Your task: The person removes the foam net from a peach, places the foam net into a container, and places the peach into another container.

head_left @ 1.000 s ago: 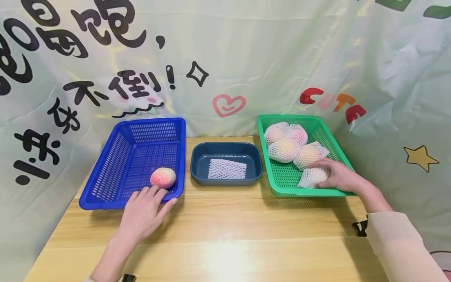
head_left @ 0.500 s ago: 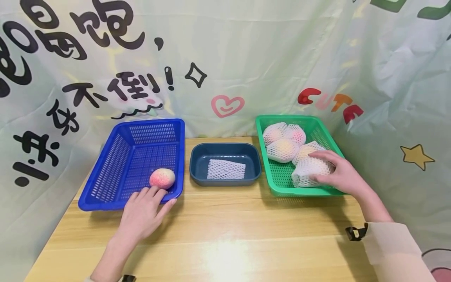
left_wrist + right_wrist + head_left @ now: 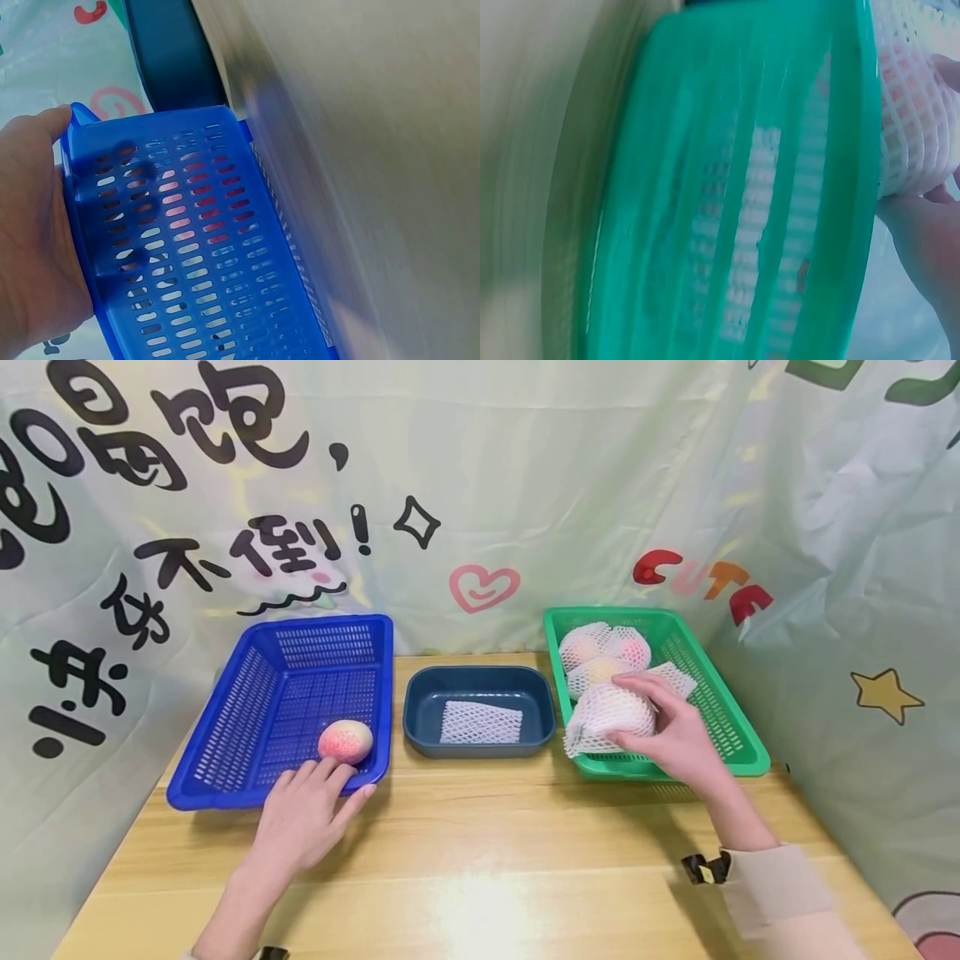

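Here, right hand wide-curved round a netted fruit (left hand, hold unclear, over blue basket rim).

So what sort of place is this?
Probably a staged tabletop workspace: a table with printed cloth hung behind it, and a blue basket and green basket set out on top.

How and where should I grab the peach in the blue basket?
Try coming from above and gripping the peach round its widest part: it looks round, and it lies close to the near wall of the blue basket, which would likely block reaching in low from your side.
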Action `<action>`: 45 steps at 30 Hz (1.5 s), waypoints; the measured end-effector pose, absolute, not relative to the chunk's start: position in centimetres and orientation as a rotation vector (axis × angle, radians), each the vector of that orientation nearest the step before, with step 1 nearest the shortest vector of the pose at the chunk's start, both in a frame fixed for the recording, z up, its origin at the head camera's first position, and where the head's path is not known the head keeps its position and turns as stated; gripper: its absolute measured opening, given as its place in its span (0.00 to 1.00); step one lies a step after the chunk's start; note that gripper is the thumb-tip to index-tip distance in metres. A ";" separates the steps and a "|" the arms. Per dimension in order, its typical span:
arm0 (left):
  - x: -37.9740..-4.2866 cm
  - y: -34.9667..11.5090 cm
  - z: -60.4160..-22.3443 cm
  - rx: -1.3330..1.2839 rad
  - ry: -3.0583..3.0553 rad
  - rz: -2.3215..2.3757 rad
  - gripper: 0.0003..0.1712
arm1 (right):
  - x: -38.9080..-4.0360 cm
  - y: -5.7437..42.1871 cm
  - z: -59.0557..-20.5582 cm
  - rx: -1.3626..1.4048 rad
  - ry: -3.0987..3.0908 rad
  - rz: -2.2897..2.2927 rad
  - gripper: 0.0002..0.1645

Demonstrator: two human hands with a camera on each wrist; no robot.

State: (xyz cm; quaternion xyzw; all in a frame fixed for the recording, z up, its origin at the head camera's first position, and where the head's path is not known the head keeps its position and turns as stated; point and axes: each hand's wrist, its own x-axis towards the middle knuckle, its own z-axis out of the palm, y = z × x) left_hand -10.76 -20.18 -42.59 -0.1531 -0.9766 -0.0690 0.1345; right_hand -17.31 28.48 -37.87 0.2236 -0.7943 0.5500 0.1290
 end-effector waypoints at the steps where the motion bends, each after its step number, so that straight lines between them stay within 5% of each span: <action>1: -10.8 -20.2 -42.6 -0.444 -2.832 -0.200 0.28 | -17.3 27.9 -37.9 0.666 -2.298 1.611 0.42; 26: -10.8 -20.2 -42.6 -0.443 -2.812 -0.191 0.27 | -15.4 15.2 -40.5 1.100 -2.507 1.388 0.43; 45: -10.7 -20.1 -42.7 -0.441 -2.803 -0.208 0.26 | -15.2 13.6 -43.8 1.236 -2.861 1.187 0.43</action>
